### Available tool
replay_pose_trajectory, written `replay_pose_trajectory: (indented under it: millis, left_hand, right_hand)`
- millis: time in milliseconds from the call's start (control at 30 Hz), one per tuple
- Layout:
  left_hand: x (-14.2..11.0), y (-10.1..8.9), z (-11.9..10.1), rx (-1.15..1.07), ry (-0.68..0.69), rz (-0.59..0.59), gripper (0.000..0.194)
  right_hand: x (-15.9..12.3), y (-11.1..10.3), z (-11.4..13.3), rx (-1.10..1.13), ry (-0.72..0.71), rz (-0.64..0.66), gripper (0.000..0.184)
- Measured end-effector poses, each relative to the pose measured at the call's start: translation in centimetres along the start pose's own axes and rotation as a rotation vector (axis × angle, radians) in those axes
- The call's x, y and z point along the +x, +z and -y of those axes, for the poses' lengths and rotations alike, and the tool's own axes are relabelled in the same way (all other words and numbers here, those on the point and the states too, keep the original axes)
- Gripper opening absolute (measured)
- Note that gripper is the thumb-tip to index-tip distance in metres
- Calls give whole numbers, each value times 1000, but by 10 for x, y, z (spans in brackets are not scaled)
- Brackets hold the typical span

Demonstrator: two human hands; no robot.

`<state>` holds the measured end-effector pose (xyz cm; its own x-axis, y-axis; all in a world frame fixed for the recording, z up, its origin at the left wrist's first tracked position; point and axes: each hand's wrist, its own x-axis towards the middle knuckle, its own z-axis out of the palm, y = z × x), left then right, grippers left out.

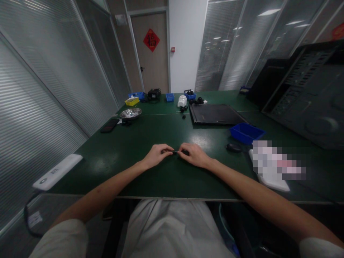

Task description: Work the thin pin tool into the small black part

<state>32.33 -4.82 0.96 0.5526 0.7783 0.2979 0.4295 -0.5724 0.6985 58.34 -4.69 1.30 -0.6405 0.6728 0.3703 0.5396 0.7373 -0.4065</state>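
Observation:
Both my hands meet over the green tabletop [166, 182], near the middle of the view. My left hand [158, 154] pinches one end of a small dark piece [175, 152] between thumb and fingers. From the other side, my right hand [194, 154] is closed in a pinch at the same piece. A thin, light-coloured bit shows in the gap between the fingertips. The piece is mostly covered by my fingers and too small to name.
A black mouse [233, 147] and a blue tray [247, 133] lie to the right, before a large dark metal case [309, 96]. A flat black panel [217, 114] lies farther back. At left are a metal bowl [130, 114], a phone [109, 125] and a white power strip [57, 172].

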Motion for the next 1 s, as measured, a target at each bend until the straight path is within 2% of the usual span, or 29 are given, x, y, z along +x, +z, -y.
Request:
replay_pose_trajectory:
  millis: [200, 467, 700, 1000]
  left_hand:
    - [-1, -2, -3, 105, 30, 21, 24]
    - [1, -3, -3, -34, -44, 4, 26]
    - [-1, -1, -6, 111, 13, 36, 24]
    - [0, 1, -5, -15, -60, 9, 23]
  right_hand:
    - [0, -1, 5, -92, -3, 67, 15]
    - [1, 1, 1, 0, -8, 8, 18]
    - [1, 2, 6, -110, -21, 64, 14]
    - [3, 6, 7, -70, -19, 52, 15]
